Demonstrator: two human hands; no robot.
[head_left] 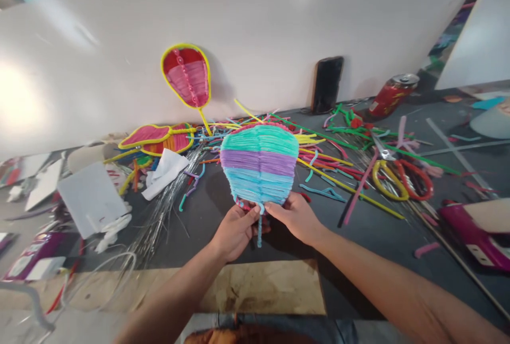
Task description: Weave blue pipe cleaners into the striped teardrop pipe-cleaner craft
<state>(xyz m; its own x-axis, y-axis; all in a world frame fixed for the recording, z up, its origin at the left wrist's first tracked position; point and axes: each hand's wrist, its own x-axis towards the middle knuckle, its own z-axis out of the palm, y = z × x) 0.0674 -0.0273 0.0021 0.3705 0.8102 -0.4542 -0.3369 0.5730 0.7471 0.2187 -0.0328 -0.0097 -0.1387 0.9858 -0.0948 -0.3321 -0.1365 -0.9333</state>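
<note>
A leaf-shaped piece made of pipe cleaners (260, 162), banded in teal, purple and light blue with a red edge showing along the top, is held up over the dark tabletop. At its lower left, my left hand (235, 231) pinches the base beside the short blue stem (260, 232). My right hand (298, 218) grips the lower right of the base, its thumb close to the stem. Both hands are closed on the piece; the fingers behind it are partly hidden.
Loose pipe cleaners (342, 169) lie behind the piece. A pink leaf with yellow edging (187, 76) leans on the white wall, near a phone (327, 85). Scissors (392, 177) and a red can (392, 95) are at right. Thin wires (153, 222) and paper (91, 198) are at left.
</note>
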